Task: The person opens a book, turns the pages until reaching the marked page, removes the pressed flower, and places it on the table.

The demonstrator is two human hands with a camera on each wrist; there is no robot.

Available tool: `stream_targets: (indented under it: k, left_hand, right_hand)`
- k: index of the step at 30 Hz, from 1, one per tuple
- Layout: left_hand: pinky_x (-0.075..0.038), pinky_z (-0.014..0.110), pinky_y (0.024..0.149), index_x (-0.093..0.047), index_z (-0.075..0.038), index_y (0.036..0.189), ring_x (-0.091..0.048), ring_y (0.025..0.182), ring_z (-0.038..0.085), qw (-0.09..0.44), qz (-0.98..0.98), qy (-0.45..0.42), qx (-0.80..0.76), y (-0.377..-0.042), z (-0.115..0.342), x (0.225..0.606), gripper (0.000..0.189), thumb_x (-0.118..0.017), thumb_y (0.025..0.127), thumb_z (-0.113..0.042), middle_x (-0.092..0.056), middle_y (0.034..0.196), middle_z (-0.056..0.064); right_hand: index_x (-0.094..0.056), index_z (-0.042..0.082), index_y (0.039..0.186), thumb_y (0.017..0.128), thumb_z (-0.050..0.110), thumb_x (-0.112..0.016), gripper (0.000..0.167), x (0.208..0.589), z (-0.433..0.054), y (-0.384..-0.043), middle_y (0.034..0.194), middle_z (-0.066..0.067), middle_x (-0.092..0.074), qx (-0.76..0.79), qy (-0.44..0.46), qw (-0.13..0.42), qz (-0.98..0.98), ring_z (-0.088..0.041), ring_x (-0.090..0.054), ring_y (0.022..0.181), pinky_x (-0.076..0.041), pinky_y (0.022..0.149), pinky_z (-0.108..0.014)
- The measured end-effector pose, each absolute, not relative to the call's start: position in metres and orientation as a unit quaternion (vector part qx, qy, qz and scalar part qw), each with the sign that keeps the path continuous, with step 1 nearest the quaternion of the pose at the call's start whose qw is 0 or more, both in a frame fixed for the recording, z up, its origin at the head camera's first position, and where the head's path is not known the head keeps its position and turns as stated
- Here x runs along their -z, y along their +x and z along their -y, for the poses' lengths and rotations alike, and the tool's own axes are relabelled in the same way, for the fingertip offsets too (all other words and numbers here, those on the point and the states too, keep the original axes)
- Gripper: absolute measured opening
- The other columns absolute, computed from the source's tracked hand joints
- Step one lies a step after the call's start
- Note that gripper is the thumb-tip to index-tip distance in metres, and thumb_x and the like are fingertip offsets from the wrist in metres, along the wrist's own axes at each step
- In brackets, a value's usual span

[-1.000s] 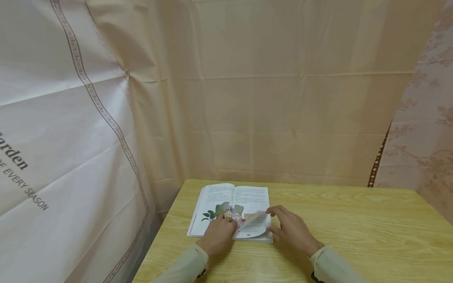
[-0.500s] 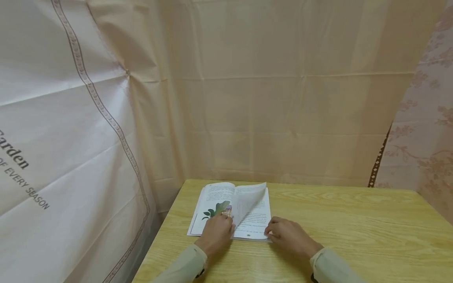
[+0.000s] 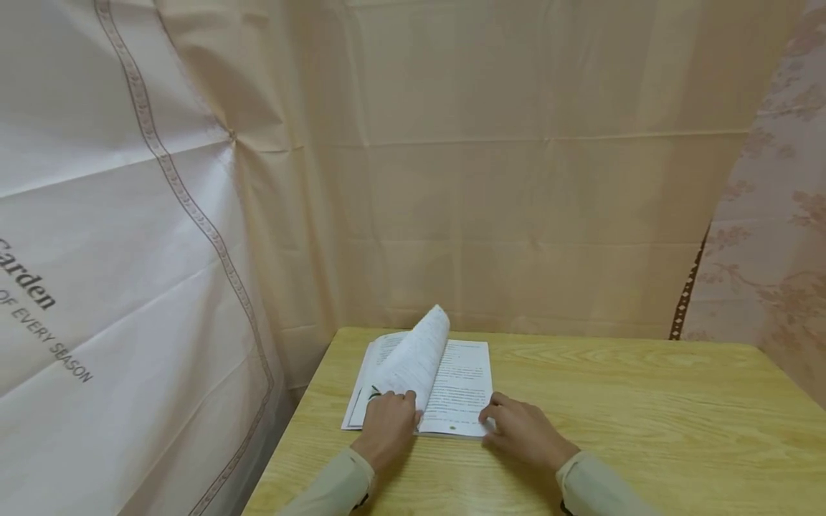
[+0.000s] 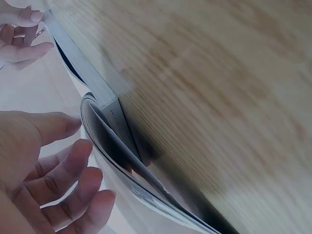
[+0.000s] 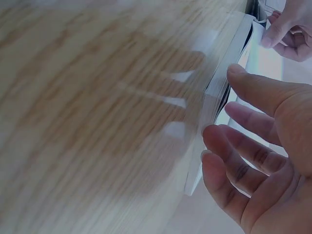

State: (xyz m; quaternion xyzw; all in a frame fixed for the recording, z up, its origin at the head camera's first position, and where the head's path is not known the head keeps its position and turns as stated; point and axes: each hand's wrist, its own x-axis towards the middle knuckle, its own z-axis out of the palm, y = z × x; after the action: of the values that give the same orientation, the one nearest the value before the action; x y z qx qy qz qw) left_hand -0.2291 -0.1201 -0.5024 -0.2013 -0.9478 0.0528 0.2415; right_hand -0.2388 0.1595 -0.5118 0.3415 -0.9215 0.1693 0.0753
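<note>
An open book (image 3: 461, 387) with printed text lies on the wooden table. One lifted page (image 3: 416, 358) curls over the left side, its upper corner raised above the book's far edge. My left hand (image 3: 389, 421) rests with bent fingers on the lower left pages beside the spine; in the left wrist view, its thumb touches the curved page edges. At the lower right corner is my right hand (image 3: 524, 430). The right wrist view shows its thumb at the book's edge and its fingers loosely bent along the side, apart from the thumb. Much of the left page's picture is hidden.
The wooden table (image 3: 619, 401) extends to the right of the book. A beige cloth (image 3: 516, 215) hangs behind it, a white printed cloth (image 3: 129, 287) on the left and a floral one (image 3: 768, 265) on the right.
The page has swung from the right side over the spine to the left. My right hand has let go of it and moved slightly down to the book's corner. My left hand has shifted slightly left.
</note>
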Motion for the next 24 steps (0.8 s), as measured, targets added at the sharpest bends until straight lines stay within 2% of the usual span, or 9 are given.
stream_targets:
  k: [7, 10, 13, 19, 24]
  left_hand:
    - [-0.049, 0.028, 0.055, -0.073, -0.009, 0.089, -0.052, 0.080, 0.020, 0.236, 0.943, -0.225, -0.060, -0.228, 0.125, 0.504, 0.024, -0.081, 0.088, -0.031, -0.063, 0.086, 0.004]
    - [-0.050, 0.028, 0.057, -0.072, -0.009, 0.086, -0.052, 0.081, 0.020, 0.245, 0.939, -0.235, -0.055, -0.230, 0.126, 0.506, 0.023, -0.083, 0.087, -0.029, -0.063, 0.087, 0.004]
    - [-0.052, 0.028, 0.059, -0.072, -0.011, 0.086, -0.055, 0.083, 0.019, 0.233, 0.941, -0.241, -0.036, -0.230, 0.127, 0.507, 0.019, -0.082, 0.088, -0.027, -0.065, 0.090, 0.002]
    - [-0.055, 0.029, 0.064, -0.073, -0.013, 0.089, -0.061, 0.087, 0.018, 0.192, 0.952, -0.239, -0.017, -0.229, 0.128, 0.507, 0.011, -0.077, 0.092, -0.023, -0.069, 0.098, 0.002]
    - [-0.054, 0.029, 0.066, -0.071, -0.015, 0.087, -0.060, 0.087, 0.019, 0.180, 0.951, -0.250, -0.002, -0.230, 0.128, 0.505, 0.008, -0.075, 0.093, -0.019, -0.067, 0.095, 0.001]
  right_hand:
    - [-0.079, 0.016, 0.101, 0.086, 0.033, -0.084, 0.023, 0.508, -0.154, -0.238, 0.095, 0.008, -0.057, -0.169, 0.334, 0.075, 0.924, -0.002, -0.044, 0.069, -0.045, 0.060, -0.024]
    - [-0.079, 0.018, 0.100, 0.083, 0.036, -0.086, 0.026, 0.508, -0.153, -0.238, 0.094, 0.008, -0.056, -0.162, 0.330, 0.075, 0.927, -0.002, -0.044, 0.069, -0.045, 0.060, -0.025]
    - [-0.079, 0.018, 0.101, 0.083, 0.037, -0.086, 0.027, 0.508, -0.153, -0.240, 0.094, 0.009, -0.056, -0.159, 0.329, 0.069, 0.928, -0.002, -0.045, 0.069, -0.045, 0.061, -0.025]
    - [-0.080, 0.016, 0.099, 0.083, 0.031, -0.085, 0.022, 0.504, -0.154, -0.243, 0.092, 0.009, -0.059, -0.174, 0.343, 0.050, 0.922, -0.001, -0.047, 0.072, -0.047, 0.063, -0.026]
    - [-0.080, 0.017, 0.096, 0.083, 0.025, -0.084, 0.016, 0.500, -0.156, -0.246, 0.090, 0.010, -0.062, -0.183, 0.347, 0.041, 0.919, -0.001, -0.049, 0.072, -0.047, 0.063, -0.026]
